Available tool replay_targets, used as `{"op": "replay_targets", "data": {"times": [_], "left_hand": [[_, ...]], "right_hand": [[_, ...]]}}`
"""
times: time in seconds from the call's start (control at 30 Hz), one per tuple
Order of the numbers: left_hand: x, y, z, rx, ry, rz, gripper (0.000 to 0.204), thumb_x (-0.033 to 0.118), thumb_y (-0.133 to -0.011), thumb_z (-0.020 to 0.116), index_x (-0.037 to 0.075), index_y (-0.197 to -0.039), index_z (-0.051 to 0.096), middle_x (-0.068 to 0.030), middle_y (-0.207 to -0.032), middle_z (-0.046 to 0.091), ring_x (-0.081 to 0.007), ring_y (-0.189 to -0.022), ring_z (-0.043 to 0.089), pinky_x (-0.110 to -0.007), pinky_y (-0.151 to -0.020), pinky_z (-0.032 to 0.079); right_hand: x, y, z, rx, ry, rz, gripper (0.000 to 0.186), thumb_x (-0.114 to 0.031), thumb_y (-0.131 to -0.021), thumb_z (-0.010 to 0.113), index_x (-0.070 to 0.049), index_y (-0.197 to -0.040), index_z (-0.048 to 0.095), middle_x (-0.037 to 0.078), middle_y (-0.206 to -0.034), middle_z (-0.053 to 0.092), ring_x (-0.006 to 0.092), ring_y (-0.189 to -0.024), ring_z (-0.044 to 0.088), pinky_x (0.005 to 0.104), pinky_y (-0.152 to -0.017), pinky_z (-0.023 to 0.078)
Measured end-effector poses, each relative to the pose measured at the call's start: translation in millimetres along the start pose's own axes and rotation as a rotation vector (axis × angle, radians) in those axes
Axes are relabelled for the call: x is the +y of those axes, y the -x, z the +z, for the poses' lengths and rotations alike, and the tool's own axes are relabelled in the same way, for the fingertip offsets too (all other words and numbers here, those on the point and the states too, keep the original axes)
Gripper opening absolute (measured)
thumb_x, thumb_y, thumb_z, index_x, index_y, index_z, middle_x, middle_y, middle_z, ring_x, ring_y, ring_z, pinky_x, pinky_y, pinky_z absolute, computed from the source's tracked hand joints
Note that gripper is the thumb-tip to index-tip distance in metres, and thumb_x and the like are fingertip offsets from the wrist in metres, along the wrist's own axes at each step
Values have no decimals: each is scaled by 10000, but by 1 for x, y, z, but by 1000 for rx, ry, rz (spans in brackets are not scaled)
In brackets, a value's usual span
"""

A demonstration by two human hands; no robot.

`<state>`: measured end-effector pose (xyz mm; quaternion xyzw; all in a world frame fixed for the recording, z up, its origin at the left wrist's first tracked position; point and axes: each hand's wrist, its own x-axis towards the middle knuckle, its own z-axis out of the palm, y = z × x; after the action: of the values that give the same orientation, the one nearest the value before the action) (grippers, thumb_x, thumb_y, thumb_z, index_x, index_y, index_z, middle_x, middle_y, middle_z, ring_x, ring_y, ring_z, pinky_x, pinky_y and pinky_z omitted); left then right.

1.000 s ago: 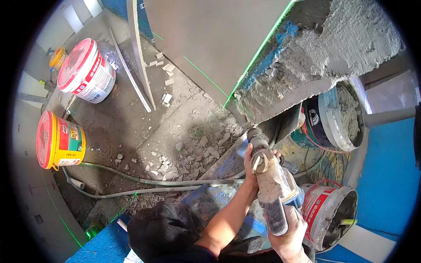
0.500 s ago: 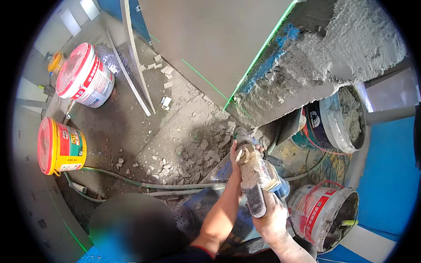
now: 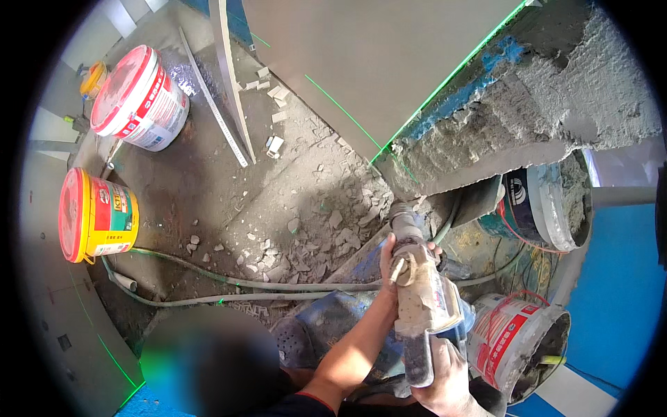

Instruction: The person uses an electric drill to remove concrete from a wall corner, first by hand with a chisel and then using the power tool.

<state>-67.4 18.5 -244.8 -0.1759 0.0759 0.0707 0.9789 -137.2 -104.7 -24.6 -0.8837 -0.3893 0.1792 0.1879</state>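
Observation:
A dust-covered rotary hammer points away from me, its nose low at the foot of the rough cement-faced wall. My left hand is closed round its front part, just behind the nose, with fingertips showing on the far side. At the rear, my right hand grips the handle. The tool's tip is hard to make out against the debris. Broken chips and rubble cover the floor just left of the nose.
Buckets stand at left, one red-lidded white and one yellow. At right are a dark bucket and a white bucket. Hoses cross the floor. A blurred round shape covers the lower left.
The rotary hammer and both hands appear lower and slightly farther right in the picture. The wall and right-hand buckets have also shifted right as the view moved. My grip is the same.

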Motion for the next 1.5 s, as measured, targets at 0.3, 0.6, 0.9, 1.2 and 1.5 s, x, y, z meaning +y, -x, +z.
{"op": "replay_targets", "data": {"times": [0.3, 0.6, 0.9, 1.2, 1.5], "left_hand": [[-32, 8, 13, -22, -14, -9, 885, 761, -889, 409, -72, -1067, 649, -207, -1092, 650, -312, -1038, 647, -380, -802, 591], [-4, -2, -12, -266, 149, -80, 946, 755, -921, 291, -87, -1135, 667, -218, -1189, 612, -412, -1188, 512, -515, -1057, 422], [-7, -28, -23, -390, 114, -5, 965, 748, -923, 294, -114, -1168, 653, -239, -1227, 614, -402, -1199, 528, -434, -897, 571], [-7, -32, -9, -289, 97, 23, 911, 763, -906, 314, -45, -1178, 634, -176, -1113, 652, -350, -1159, 533, -494, -1062, 405], [28, -47, -20, -214, 20, 33, 820, 726, -912, 379, -18, -1047, 697, -198, -1066, 680, -370, -1084, 568, -494, -864, 537]], "right_hand": [[-16, 36, -7, 26, 131, 30, 558, -58, -707, 707, 70, -1223, 539, 268, -996, 606, 457, -870, 615, 496, -767, 529], [-25, 13, 36, 37, 166, 13, 503, -180, -739, 734, 65, -1144, 562, 264, -983, 602, 461, -821, 615, 487, -732, 539], [-12, -6, 11, 100, 195, 20, 345, -103, -780, 689, 13, -1093, 604, 183, -883, 610, 408, -764, 618, 457, -688, 528], [-10, -35, -4, 41, 82, 85, 307, -88, -718, 722, -4, -988, 602, 162, -788, 603, 377, -707, 629, 456, -648, 524], [-16, -58, 28, 55, 158, 70, 340, -178, -751, 717, -29, -996, 535, 155, -812, 617, 356, -741, 660, 444, -676, 551]]}}
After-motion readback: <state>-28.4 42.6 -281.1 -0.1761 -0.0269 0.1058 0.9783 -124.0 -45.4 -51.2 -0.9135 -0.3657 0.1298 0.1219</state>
